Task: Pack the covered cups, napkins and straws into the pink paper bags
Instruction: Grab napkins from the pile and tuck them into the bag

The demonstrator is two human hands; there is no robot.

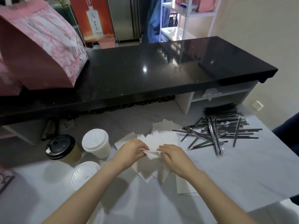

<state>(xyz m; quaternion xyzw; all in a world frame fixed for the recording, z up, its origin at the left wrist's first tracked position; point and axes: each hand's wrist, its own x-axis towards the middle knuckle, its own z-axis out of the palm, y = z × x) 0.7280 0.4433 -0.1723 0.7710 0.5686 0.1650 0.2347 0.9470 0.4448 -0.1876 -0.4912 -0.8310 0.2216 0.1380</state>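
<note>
A white napkin [152,154] is pinched between my left hand [130,151] and my right hand [174,156], just above a loose spread of napkins [159,136] on the grey table. Left of my hands stand three covered cups: a brown cup with a black lid [61,147], a white cup with a white lid [95,142], and a white-lidded cup [84,174] nearest me. A heap of black wrapped straws [220,135] lies to the right. A pink paper bag [40,50] stands on the black counter at the far left.
The black counter [161,70] runs across the back, raised above the grey table [234,175]. Part of another pink bag [6,178] shows at the left edge. A white shelf unit [186,18] stands behind the counter.
</note>
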